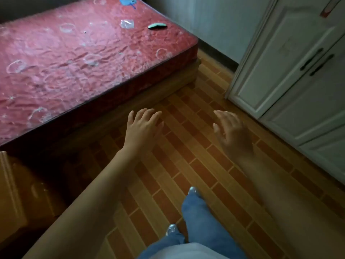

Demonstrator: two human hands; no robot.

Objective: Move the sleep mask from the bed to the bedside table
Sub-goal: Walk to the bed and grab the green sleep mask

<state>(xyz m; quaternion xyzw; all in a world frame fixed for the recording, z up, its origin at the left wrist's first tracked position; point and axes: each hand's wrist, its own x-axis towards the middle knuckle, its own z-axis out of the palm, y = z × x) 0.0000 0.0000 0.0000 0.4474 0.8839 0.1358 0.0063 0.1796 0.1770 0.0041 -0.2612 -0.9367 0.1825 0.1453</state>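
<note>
The sleep mask point(157, 26), teal with a dark underside, lies near the far right edge of the red, plastic-covered mattress point(78, 58). The wooden bedside table point(20, 195) stands at the lower left, beside the bed's near end. My left hand point(142, 128) and my right hand point(232, 131) are stretched out over the floor, fingers apart, holding nothing. Both hands are well short of the mask, which lies far ahead of them.
A clear plastic wrapper point(127, 23) lies left of the mask, and a blue item point(128, 1) sits at the bed's far end. A white wardrobe point(291, 71) with dark handles stands at the right. Striped wood-pattern floor point(186, 156) runs between bed and wardrobe. My legs and shoes show below.
</note>
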